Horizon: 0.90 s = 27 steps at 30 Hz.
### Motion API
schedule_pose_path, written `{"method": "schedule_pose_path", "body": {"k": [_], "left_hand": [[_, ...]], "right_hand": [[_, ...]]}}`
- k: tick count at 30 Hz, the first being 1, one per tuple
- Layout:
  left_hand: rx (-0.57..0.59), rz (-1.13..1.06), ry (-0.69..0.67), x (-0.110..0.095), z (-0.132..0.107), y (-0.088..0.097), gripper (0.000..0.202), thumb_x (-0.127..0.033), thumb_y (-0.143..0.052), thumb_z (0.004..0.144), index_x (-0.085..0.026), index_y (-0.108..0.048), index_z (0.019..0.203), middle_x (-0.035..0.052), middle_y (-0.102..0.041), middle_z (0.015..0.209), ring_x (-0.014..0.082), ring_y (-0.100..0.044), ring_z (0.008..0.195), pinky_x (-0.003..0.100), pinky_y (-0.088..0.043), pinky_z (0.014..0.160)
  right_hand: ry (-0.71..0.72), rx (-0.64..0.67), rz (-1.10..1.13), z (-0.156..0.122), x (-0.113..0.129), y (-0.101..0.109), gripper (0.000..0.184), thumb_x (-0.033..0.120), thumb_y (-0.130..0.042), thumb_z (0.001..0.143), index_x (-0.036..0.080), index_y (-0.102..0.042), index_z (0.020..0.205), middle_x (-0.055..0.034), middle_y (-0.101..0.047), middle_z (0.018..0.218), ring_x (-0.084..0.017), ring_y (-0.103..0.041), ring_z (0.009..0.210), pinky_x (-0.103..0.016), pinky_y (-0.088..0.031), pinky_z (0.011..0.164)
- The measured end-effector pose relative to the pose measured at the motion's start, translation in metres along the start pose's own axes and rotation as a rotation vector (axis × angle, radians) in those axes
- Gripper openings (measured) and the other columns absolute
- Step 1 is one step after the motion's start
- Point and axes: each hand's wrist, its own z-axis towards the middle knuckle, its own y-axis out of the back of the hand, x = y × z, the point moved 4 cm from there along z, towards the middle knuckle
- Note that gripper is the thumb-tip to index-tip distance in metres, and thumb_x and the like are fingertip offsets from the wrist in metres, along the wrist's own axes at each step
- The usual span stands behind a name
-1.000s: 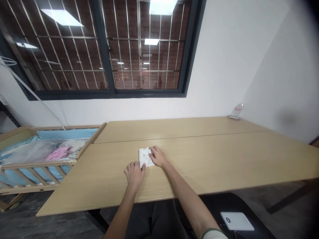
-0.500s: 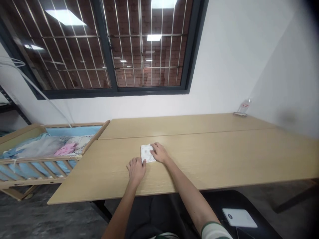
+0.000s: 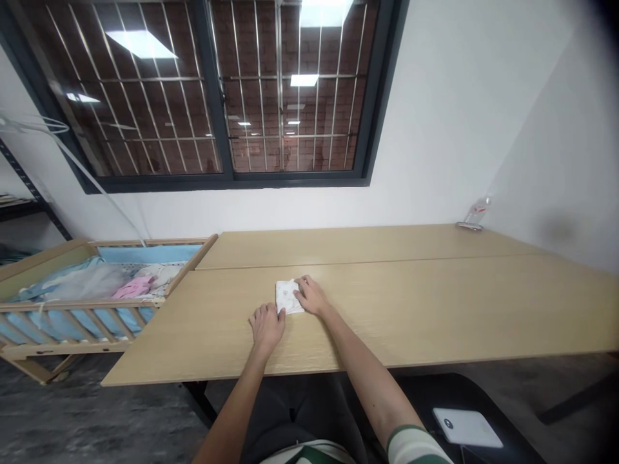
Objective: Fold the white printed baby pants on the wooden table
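A small square folded white cloth (image 3: 286,298) with a faint print lies flat on the wooden table (image 3: 411,309). My left hand (image 3: 268,327) rests on the tabletop at its lower left, fingers spread, the thumb touching the cloth's bottom edge. On the other side, my right hand (image 3: 312,296) lies along the right edge, with thumb and fingers apart and pressing on the cloth. That hand hides part of the right edge.
To the left stands a wooden crib (image 3: 116,314) with blue padding and a pink cloth (image 3: 135,287) inside. A clear bottle (image 3: 478,210) and a flat object (image 3: 469,226) sit in the far right corner. A white phone (image 3: 467,427) lies on a black chair (image 3: 420,393).
The camera view has shifted slightly. Both hands keep nearly the same places at the cloth, which stays flat on the table.
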Motion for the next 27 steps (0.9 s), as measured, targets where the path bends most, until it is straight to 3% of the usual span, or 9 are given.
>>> {"method": "schedule_pose_path", "body": {"k": [8,13,19,23,25,27], "left_hand": [[-0.001,-0.05,-0.003,-0.001,0.0,0.0,0.035,-0.044,-0.043,0.1,-0.019,-0.065,0.105,0.0143,-0.068,0.115,0.0318,-0.058,0.114,0.045,-0.036,0.096],[-0.019,-0.086,-0.017,-0.001,0.0,0.002,0.03,-0.042,-0.045,0.099,-0.018,-0.064,0.102,0.0152,-0.069,0.113,0.0326,-0.058,0.114,0.045,-0.037,0.095],[-0.039,-0.21,-0.077,-0.011,-0.003,0.013,0.023,-0.036,-0.043,0.099,-0.02,-0.058,0.096,0.0096,-0.071,0.097,0.0258,-0.064,0.1,0.036,-0.042,0.088],[-0.092,-0.315,-0.082,0.005,-0.027,0.039,0.023,-0.036,-0.037,0.099,-0.022,-0.054,0.096,0.0066,-0.069,0.092,0.021,-0.065,0.087,0.03,-0.046,0.078],[-0.121,-0.354,-0.089,0.03,-0.05,0.062,0.023,-0.038,-0.036,0.097,-0.023,-0.053,0.092,0.0053,-0.068,0.088,0.0208,-0.064,0.082,0.03,-0.047,0.075],[-0.171,-0.411,-0.154,0.065,-0.08,0.093,0.023,-0.042,-0.039,0.093,-0.025,-0.052,0.084,0.0036,-0.065,0.08,0.0213,-0.061,0.078,0.031,-0.047,0.074]], "right_hand": [[0.008,0.018,0.016,-0.001,-0.003,-0.002,0.041,0.034,-0.05,0.099,0.019,-0.056,0.137,-0.012,-0.059,0.127,-0.024,-0.055,0.114,-0.034,-0.039,0.101],[-0.029,0.009,0.051,-0.001,-0.003,-0.001,0.04,0.031,-0.056,0.094,0.02,-0.058,0.133,-0.0111,-0.056,0.125,-0.023,-0.056,0.108,-0.034,-0.04,0.098],[-0.289,-0.043,0.334,0.001,0.002,0.002,0.03,0.017,-0.067,0.075,0.016,-0.067,0.104,-0.008,-0.058,0.11,-0.021,-0.055,0.104,-0.031,-0.042,0.095],[-0.337,0.017,0.406,-0.01,0.042,-0.001,0.02,0.021,-0.07,0.076,0.015,-0.066,0.094,-0.0042,-0.064,0.092,-0.019,-0.058,0.087,-0.028,-0.046,0.08],[-0.324,0.09,0.508,-0.023,0.078,-0.005,0.016,0.026,-0.067,0.081,0.016,-0.065,0.093,-0.0004,-0.065,0.083,-0.015,-0.058,0.073,-0.024,-0.044,0.068],[-0.317,0.196,0.792,-0.04,0.124,-0.011,0.022,0.029,-0.072,0.079,0.017,-0.065,0.096,0.0013,-0.065,0.082,-0.013,-0.056,0.071,-0.023,-0.041,0.064]]}}
